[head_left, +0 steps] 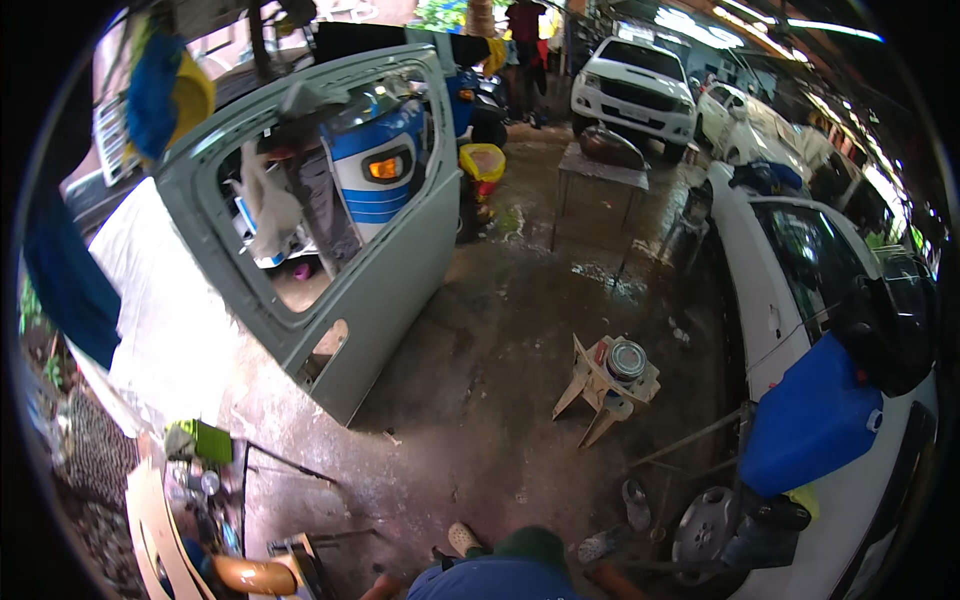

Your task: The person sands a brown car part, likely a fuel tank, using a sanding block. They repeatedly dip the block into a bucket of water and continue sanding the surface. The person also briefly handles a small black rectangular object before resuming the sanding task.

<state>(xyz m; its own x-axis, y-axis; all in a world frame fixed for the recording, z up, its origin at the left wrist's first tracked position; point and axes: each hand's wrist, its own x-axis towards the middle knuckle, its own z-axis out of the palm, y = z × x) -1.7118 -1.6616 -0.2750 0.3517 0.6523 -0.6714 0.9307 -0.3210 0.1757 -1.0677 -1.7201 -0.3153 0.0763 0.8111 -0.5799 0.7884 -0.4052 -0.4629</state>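
Observation:
At the lower edge, my blue shirt shows below something dark green, with a beige clog (462, 538) beyond it. Only a small dark bit of my left hand or forearm (384, 584) shows beside the shirt. On the other side, a similar bit of my right hand or forearm (607, 578) comes in. The fingers of both are out of sight or too dark to make out. Nearest on the left is a clutter of tools and a tan cylinder (255, 575). Grey shoes (635, 503) lie on the floor to the right.
A grey vehicle door shell (405, 290) stands upright at left. Ahead, a beige stool (605, 400) bears a round metal can (627, 361). A blue jug (815, 415) and a wheel cover (702, 525) are at right by a white car (775, 290). Farther back stands a small table (600, 165).

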